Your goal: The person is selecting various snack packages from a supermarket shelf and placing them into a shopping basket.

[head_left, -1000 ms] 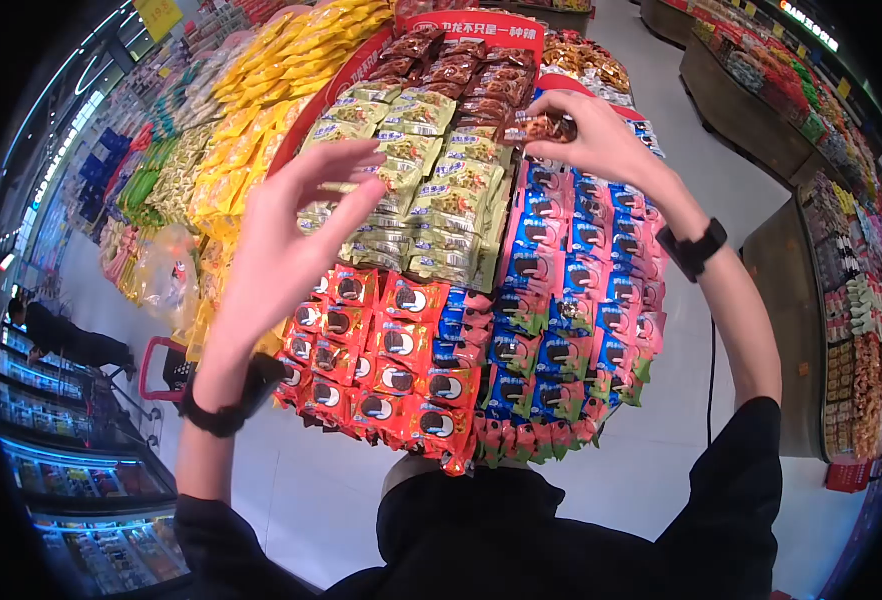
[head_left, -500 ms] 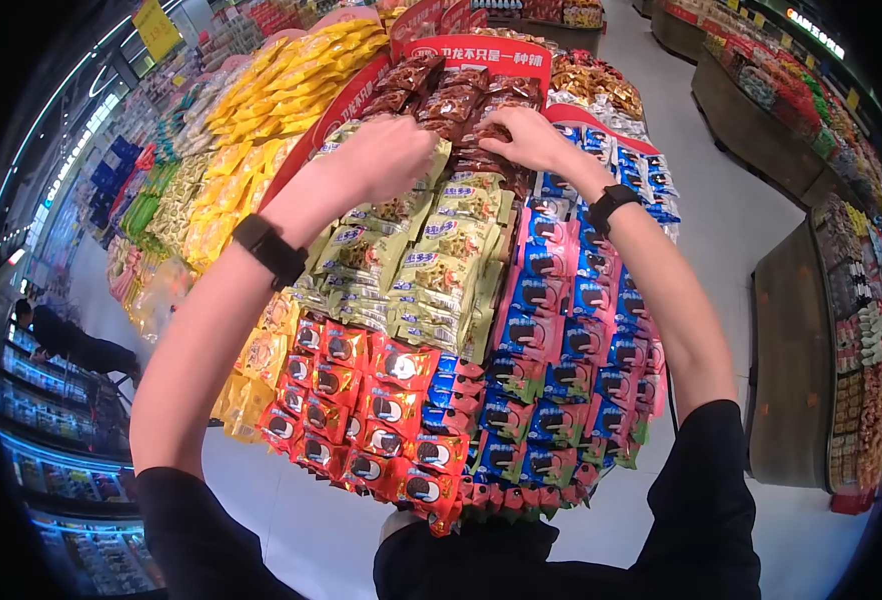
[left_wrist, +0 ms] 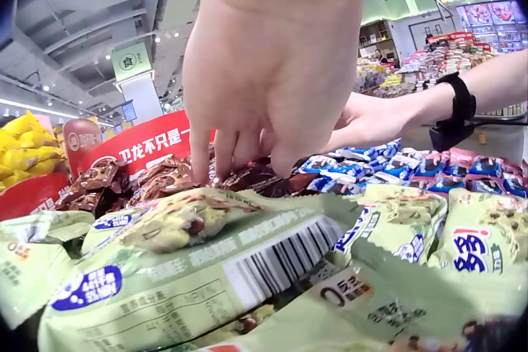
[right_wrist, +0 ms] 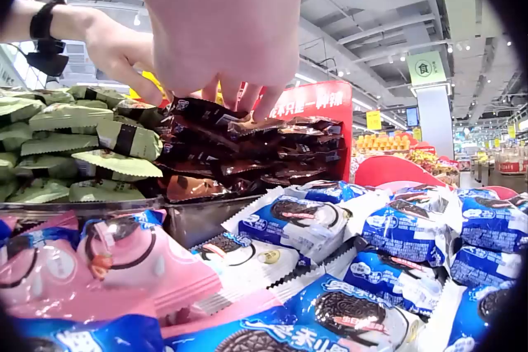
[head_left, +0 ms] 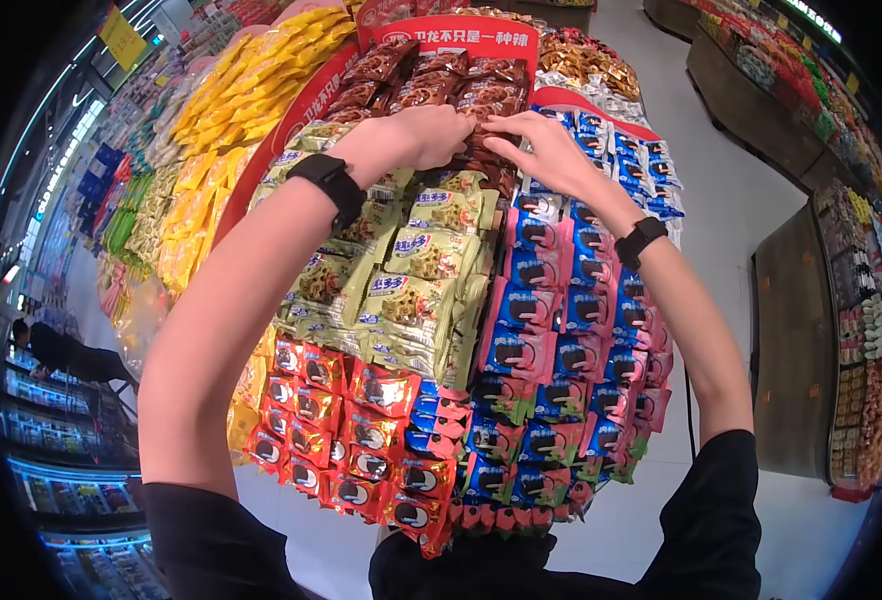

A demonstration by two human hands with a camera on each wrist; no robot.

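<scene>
Brown snack packets point(head_left: 426, 90) lie in rows at the back of the display. My left hand point(head_left: 426, 137) reaches over the green packets point(head_left: 426, 255), its fingers pointing down onto the brown ones; in the left wrist view this hand point(left_wrist: 268, 71) has fairly straight fingers touching a dark brown packet point(left_wrist: 256, 177). Just right of it, my right hand point(head_left: 546, 150) has its thumb apart from its fingers, close to the left fingertips. In the right wrist view the right hand point(right_wrist: 227, 30) rests its fingertips on top of the brown packets point(right_wrist: 239, 141). Its thumb is hidden there.
Blue and pink packets point(head_left: 531, 305) lie front right, red packets point(head_left: 371, 430) at the front, yellow packets point(head_left: 261, 85) left. A red sign board point(head_left: 471, 35) borders the back. Another display stand point(head_left: 791, 340) stands across the aisle at right; a person point(head_left: 76, 355) is far left.
My right hand, which held a brown packet a second ago, has come down onto the brown rows. My left hand has moved in from the left, beside it. The view has shifted slightly.
</scene>
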